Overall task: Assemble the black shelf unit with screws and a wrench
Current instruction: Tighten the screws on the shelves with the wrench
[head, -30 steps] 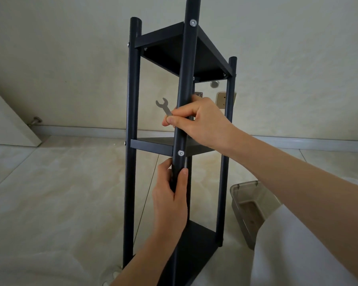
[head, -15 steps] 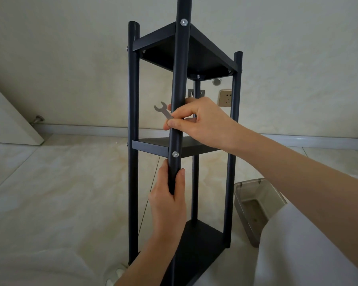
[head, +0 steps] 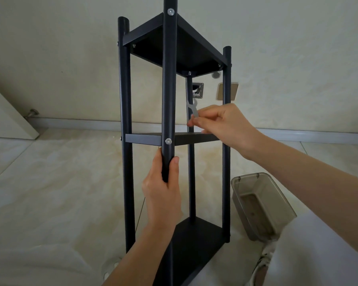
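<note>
left hand (head: 163,195) — grip wraps shelf post (head: 168,83) | right hand (head: 221,124) — pinches wrench (head: 192,109) beside it

Standing here are four black round metal posts (head: 168,79), three black flat shelf boards (head: 194,138), one small silver flat wrench (head: 193,109), one clear plastic bin (head: 260,205).

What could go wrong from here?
1. The right hand only pinches the wrench at its tip; it could slip and drop onto the middle shelf.
2. Only the left hand grips the front post, so wrench force may twist or tip the tall shelf unit.
</note>
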